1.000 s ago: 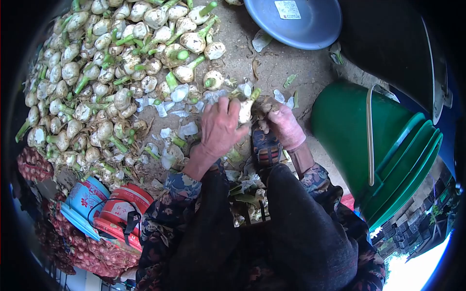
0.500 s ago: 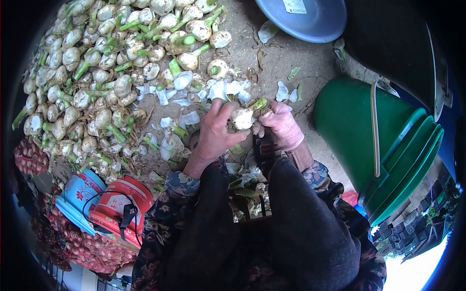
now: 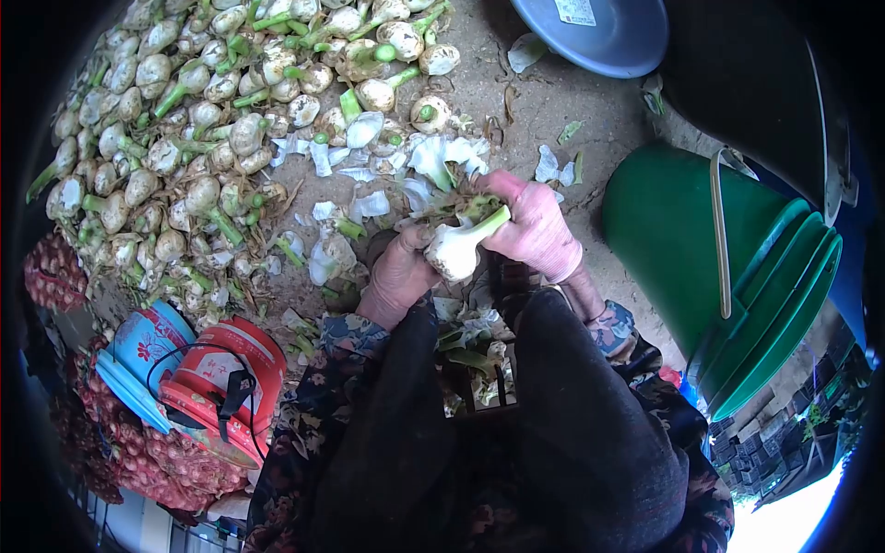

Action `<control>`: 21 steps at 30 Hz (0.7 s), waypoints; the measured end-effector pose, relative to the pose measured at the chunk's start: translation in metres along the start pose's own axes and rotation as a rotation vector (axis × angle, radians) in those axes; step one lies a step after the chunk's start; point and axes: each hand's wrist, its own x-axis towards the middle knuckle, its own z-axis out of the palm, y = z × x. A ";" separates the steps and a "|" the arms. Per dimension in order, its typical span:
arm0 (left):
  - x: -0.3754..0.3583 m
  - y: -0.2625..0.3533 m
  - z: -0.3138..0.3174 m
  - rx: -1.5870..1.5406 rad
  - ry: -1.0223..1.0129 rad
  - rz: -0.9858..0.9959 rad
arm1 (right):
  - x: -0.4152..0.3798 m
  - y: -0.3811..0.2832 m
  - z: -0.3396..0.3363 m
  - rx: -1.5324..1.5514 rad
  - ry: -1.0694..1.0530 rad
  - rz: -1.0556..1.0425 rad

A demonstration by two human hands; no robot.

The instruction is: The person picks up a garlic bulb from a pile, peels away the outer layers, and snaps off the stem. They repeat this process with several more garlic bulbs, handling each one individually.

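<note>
A garlic bulb (image 3: 454,253) with a short green-white stalk is between my hands, its white surface mostly bare. My left hand (image 3: 398,281) is closed on the bulb from the left, thumb along its side. My right hand (image 3: 536,230), in a pale pinkish glove or wrap that reaches the wrist, is closed beside the cut stalk end. A strip of dry garlic skin (image 3: 472,206) runs from its fingers, behind the stalk. The right fingertips are partly hidden. White peeled skins (image 3: 433,158) lie on the ground just beyond my hands.
A heap of garlic bulbs (image 3: 171,152) covers the ground at left. A green bucket (image 3: 659,240) lies at right, below a blue basin (image 3: 608,41). Red (image 3: 230,369) and light blue (image 3: 152,341) buckets stand lower left, by red net sacks (image 3: 171,465).
The bulb has tipped so its stalk points up and right, and more white surface shows. My right hand has turned and pulled skin away. The view has shifted slightly.
</note>
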 end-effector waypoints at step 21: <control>-0.022 0.015 0.025 1.584 -0.070 0.506 | -0.036 0.040 -0.004 1.220 0.223 0.565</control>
